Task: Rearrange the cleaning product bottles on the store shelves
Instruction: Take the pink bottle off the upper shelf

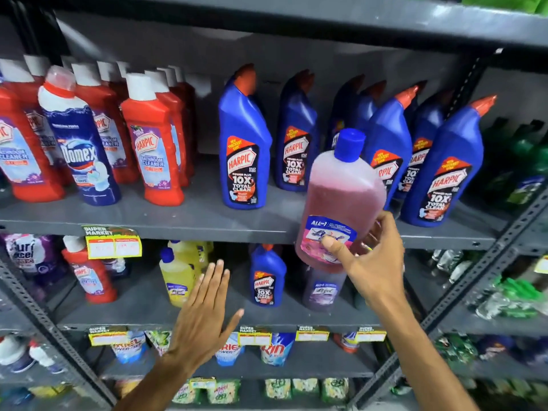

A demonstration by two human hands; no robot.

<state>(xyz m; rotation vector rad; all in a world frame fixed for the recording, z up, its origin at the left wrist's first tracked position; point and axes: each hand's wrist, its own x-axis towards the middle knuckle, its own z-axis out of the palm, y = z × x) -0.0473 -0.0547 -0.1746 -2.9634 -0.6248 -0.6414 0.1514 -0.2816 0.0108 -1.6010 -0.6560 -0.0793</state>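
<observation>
My right hand (369, 256) grips a pink liquid bottle with a blue cap (341, 188) by its lower part, thumb on the label, holding it tilted in front of the upper shelf edge (207, 229). My left hand (204, 315) is open, fingers spread, raised before the middle shelf and holding nothing. Blue Harpic bottles (244, 143) stand in rows on the upper shelf, right of centre. Red Harpic bathroom cleaner bottles (154, 146) and a Domex bottle (78, 143) stand at the left.
On the middle shelf stand yellow bottles (176, 277), a small blue Harpic (267, 277), a purple bottle (323, 289) and a red bottle (89, 274). Yellow price tags (112, 244) hang from shelf edges. Detergent pouches fill lower shelves. Green bottles (527, 161) occupy the rack at right.
</observation>
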